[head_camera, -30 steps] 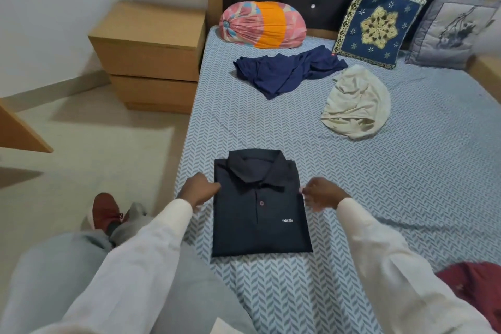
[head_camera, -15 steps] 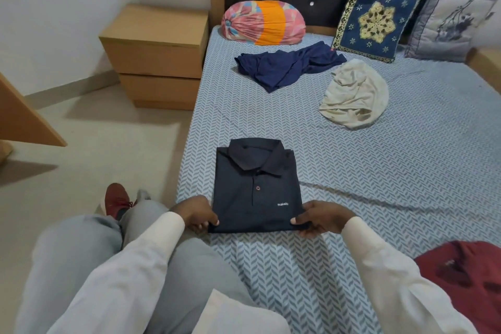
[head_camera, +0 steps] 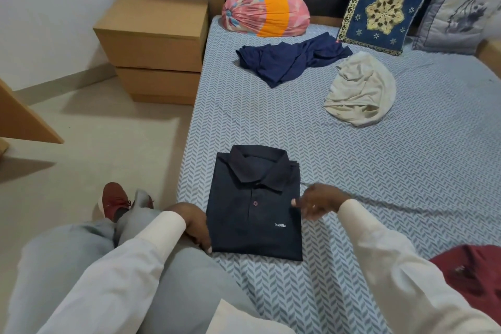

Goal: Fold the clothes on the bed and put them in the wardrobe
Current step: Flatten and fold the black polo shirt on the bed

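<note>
A folded navy polo (head_camera: 254, 214) is laid flat on the bed (head_camera: 406, 171), near its left edge, with the collar towards the headboard. The left hand (head_camera: 193, 225) is set against the polo's left side, fingertips at the near corner; whether cloth is grasped cannot be told. The right hand (head_camera: 317, 203), blurred, is held loosely spread at the polo's right edge, with nothing grasped. Further up, a blue garment (head_camera: 292, 59) and a cream garment (head_camera: 360, 89) are left crumpled.
</note>
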A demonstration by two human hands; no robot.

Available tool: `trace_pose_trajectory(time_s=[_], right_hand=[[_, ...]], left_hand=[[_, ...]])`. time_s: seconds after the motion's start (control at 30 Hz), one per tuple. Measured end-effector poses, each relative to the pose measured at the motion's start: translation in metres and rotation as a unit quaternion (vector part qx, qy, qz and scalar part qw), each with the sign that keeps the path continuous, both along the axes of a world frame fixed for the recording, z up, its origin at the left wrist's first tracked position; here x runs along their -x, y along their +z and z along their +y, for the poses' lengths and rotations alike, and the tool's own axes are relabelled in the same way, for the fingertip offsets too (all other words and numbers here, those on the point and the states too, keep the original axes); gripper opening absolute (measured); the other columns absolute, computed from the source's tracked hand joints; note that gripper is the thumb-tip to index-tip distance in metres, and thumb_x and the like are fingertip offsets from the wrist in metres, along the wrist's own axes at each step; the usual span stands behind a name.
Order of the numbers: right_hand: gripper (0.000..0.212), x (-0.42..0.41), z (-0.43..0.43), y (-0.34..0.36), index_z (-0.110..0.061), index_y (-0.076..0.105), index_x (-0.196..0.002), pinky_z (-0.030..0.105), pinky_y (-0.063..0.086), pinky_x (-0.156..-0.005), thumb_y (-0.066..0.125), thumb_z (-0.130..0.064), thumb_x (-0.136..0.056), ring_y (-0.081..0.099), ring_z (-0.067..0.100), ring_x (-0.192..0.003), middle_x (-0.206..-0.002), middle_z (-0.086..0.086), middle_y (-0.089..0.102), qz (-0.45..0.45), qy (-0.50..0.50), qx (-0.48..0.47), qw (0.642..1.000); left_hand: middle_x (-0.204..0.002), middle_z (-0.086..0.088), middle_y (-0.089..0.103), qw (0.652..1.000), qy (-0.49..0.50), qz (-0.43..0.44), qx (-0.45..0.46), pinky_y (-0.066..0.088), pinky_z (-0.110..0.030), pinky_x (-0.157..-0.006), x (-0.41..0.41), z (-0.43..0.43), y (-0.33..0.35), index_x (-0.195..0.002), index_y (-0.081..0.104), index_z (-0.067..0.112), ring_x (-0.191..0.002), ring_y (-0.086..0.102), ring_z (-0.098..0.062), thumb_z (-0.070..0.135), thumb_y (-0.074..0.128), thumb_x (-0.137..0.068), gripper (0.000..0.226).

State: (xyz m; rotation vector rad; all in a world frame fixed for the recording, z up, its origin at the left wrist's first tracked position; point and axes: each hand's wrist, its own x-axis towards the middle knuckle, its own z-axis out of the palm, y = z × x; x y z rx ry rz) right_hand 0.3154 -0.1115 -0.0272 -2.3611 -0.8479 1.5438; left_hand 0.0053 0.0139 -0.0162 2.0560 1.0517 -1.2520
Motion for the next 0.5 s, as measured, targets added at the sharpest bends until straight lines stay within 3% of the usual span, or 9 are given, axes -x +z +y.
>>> trace_pose_trajectory(time_s=[0.07, 0.13, 0.2, 0.27, 0.37, 0.5], right_hand=[[0.024, -0.01, 0.018, -0.006, -0.002, 0.062, -0.072, 0.026, 0.054, -0.048, 0.071, -0.019, -0.087, 0.062, 0.018, -0.048, -0.065, 0.014, 0.066, -0.055, -0.101, -0.109, 0.987], [0.024, -0.014, 0.034, -0.015, -0.008, 0.058, -0.068, 0.028, 0.051, -0.054, 0.072, -0.019, -0.085, 0.058, 0.018, -0.05, -0.067, 0.015, 0.062, -0.071, -0.182, -0.18, 0.964], [0.026, -0.014, 0.044, -0.025, -0.012, 0.056, -0.065, 0.033, 0.052, -0.059, 0.074, -0.019, -0.083, 0.057, 0.02, -0.052, -0.066, 0.014, 0.062, -0.07, -0.219, -0.203, 0.952], [0.024, -0.011, 0.048, -0.031, -0.013, 0.058, -0.065, 0.034, 0.054, -0.059, 0.075, -0.02, -0.081, 0.058, 0.02, -0.056, -0.066, 0.01, 0.064, -0.079, -0.239, -0.206, 0.946], [0.018, -0.009, 0.052, -0.037, -0.013, 0.062, -0.075, 0.034, 0.058, -0.061, 0.078, -0.021, -0.076, 0.063, 0.019, -0.065, -0.073, 0.006, 0.066, -0.091, -0.287, -0.212, 0.93], [0.017, -0.012, 0.053, -0.045, -0.013, 0.061, -0.076, 0.046, 0.059, -0.072, 0.077, -0.01, -0.076, 0.063, 0.022, -0.073, -0.08, 0.01, 0.066, -0.038, -0.331, -0.205, 0.92]], left_hand=[[-0.073, 0.006, 0.069, 0.997, 0.071, -0.023, 0.003, 0.051, -0.023, -0.068, -0.004, 0.022, 0.001, -0.078, 0.072, 0.019, -0.074, 0.065, -0.016, 0.055, 0.077, -0.067, 0.038], [-0.077, -0.001, 0.071, 0.975, 0.164, -0.133, -0.074, 0.052, -0.025, -0.064, -0.009, 0.05, -0.002, -0.076, 0.067, 0.014, -0.075, 0.067, -0.02, 0.046, 0.077, -0.07, 0.033], [-0.087, -0.007, 0.072, 0.909, 0.277, -0.274, -0.146, 0.053, -0.03, -0.074, -0.02, 0.072, -0.012, -0.079, 0.067, 0.009, -0.085, 0.067, -0.024, 0.036, 0.074, -0.076, 0.027], [-0.088, -0.005, 0.073, 0.841, 0.353, -0.377, -0.159, 0.051, -0.031, -0.08, -0.035, 0.083, -0.018, -0.082, 0.071, 0.011, -0.09, 0.067, -0.023, 0.028, 0.07, -0.082, 0.017], [-0.094, -0.002, 0.071, 0.802, 0.403, -0.41, -0.162, 0.051, -0.033, -0.087, -0.056, 0.091, -0.027, -0.089, 0.072, 0.015, -0.096, 0.065, -0.022, 0.032, 0.071, -0.082, 0.018], [-0.096, 0.001, 0.068, 0.796, 0.434, -0.375, -0.19, 0.05, -0.034, -0.084, -0.069, 0.09, -0.035, -0.086, 0.064, 0.023, -0.095, 0.063, -0.023, 0.038, 0.074, -0.081, 0.019]])
